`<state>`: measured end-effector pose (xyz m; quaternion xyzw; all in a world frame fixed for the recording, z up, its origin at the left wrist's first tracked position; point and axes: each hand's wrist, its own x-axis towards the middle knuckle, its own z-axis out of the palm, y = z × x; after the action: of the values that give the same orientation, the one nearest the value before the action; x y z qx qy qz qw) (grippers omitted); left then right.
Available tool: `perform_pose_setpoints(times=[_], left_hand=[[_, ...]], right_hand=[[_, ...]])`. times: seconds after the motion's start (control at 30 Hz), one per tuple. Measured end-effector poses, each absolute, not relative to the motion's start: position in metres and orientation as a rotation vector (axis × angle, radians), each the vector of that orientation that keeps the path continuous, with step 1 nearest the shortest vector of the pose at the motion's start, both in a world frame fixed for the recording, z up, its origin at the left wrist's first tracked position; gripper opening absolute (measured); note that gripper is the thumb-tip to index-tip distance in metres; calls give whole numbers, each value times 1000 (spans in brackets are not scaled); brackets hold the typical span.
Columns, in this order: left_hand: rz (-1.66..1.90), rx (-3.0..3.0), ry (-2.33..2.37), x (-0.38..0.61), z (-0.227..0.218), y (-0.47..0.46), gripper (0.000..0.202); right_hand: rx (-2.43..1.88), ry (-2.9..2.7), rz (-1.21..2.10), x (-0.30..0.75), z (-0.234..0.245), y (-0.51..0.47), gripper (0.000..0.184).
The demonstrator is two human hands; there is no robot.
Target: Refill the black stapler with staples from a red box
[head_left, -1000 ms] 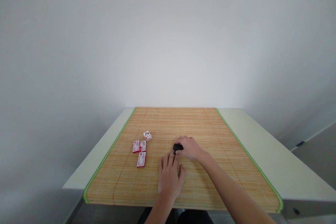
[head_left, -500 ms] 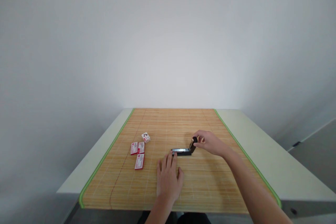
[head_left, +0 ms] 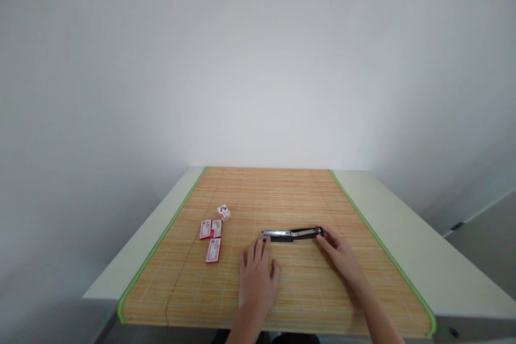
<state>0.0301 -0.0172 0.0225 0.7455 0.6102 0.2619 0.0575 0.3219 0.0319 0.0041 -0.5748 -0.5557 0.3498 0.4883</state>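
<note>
Two hands on mat (head_left: 306, 290) | left hand (head_left: 256, 279): fingers spread flat, tips touching left end of stapler (head_left: 293, 234) | right hand (head_left: 341, 255): fingers loosely apart, tips at its right end, gripping nothing | stapler: swung open flat, mid-mat between the hands | four boxes (head_left: 213, 250) left of it: shut, contents unseen
</note>
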Motion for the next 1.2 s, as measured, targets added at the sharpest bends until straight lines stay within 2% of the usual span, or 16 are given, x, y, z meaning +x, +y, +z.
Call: perform_pose_setpoints(times=[0.3, 0.47, 0.57, 0.63, 0.73, 0.83, 1.0, 1.13, 1.2], left_hand=[[921, 2222, 1841, 20, 18, -16, 56], [990, 1958, 2341, -27, 23, -17, 41], [872, 1719, 2696, -67, 25, -18, 51], [785, 1667, 2749, -88, 24, -19, 49], [733, 1803, 2544, -100, 20, -22, 35], [713, 2016, 2127, -89, 22, -23, 29], [672, 2176, 1593, -44, 36, -15, 33], [689, 2203, 1453, -26, 42, -5, 37], [722, 2180, 1468, -27, 43, -2, 40]], right_hand=[[-1448, -1343, 725, 312, 4, 26, 75], [-1467, -1358, 695, 311, 6, 24, 72], [-1472, -1359, 686, 312, 4, 24, 72], [-1463, -1364, 692, 313, 2, 25, 72], [-1456, -1370, 697, 315, -1, 26, 72], [-1454, -1369, 717, 315, -2, 26, 72], [-1472, -1357, 723, 311, 5, 25, 73], [-1546, -1316, 604, 307, 8, 10, 72], [-1600, -1283, 517, 303, 7, -4, 62]])
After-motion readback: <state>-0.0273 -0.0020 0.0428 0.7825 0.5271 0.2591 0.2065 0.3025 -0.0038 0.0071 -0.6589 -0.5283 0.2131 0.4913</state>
